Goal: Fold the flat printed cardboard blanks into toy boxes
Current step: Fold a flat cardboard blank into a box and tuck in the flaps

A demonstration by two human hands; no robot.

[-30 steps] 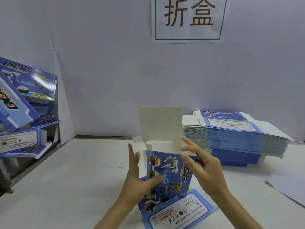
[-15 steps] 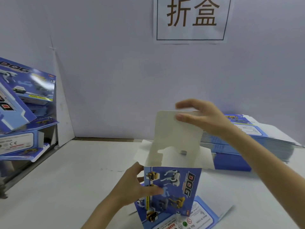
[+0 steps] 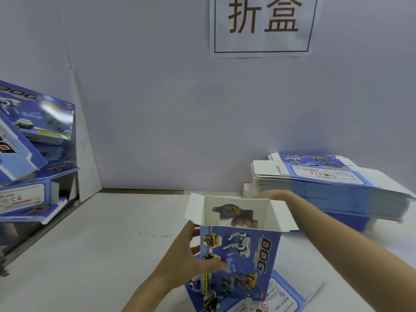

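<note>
A blue printed toy box (image 3: 245, 255) marked DOG stands upright on the white table (image 3: 94, 244), its top open and two small white side flaps spread outwards. My left hand (image 3: 191, 260) grips its left side, thumb across the printed front. My right hand (image 3: 244, 221) reaches round behind the box; only its fingertips show, through the cut-out in the back wall, where they hold the folded-back tall flap. The rest of that hand is hidden behind the box.
A flat blank (image 3: 290, 298) lies under the box. A tall stack of flat blanks (image 3: 326, 190) sits at the right rear. Finished boxes (image 3: 33, 136) are piled at the left edge. A paper sign (image 3: 261, 25) hangs on the back wall.
The tall white flap that stood above the box has been folded down behind it. My right hand went from the flap's top edge to behind the box. My left hand kept its grip.
</note>
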